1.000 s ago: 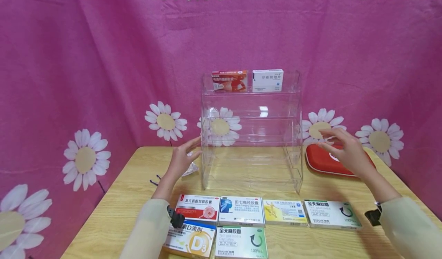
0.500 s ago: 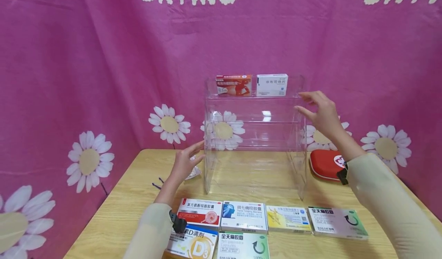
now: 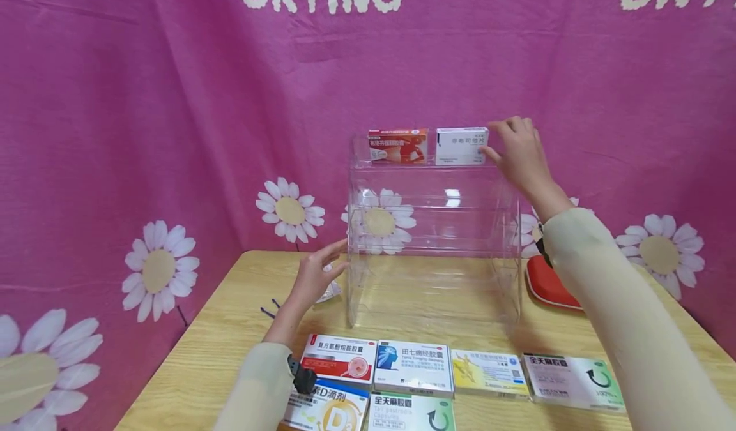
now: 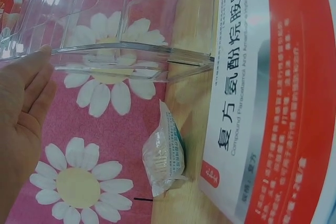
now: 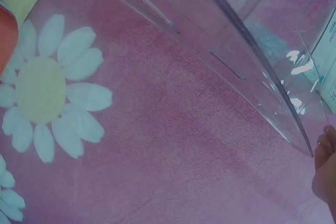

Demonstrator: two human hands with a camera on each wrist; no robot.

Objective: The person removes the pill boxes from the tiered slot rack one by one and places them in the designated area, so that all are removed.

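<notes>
A clear plastic tiered display rack (image 3: 434,246) stands on the table. My left hand (image 3: 313,278) is at the rack's left side, fingers extended; in the left wrist view a fingertip meets the rack's edge. On the top tier are a red-orange medicine box (image 3: 398,146) and a white medicine box (image 3: 462,146), both upright with their fronts facing me. My right hand (image 3: 522,153) is at the white box's right end, thumb and index finger spread apart, the thumb by its front. A firm grip does not show. Only part of the right hand appears in the right wrist view.
Several medicine boxes lie flat before the rack, including a red-and-white box (image 3: 339,357), a blue-and-white box (image 3: 414,367), a yellow box (image 3: 489,372) and a green-and-white box (image 3: 572,380). A red case (image 3: 549,284) is right of the rack; a small plastic packet (image 4: 164,153) is left.
My right hand has risen from beside the rack, above the red case, to the white box on the top tier. The left hand stays at the rack's side. The view has shifted slightly.
</notes>
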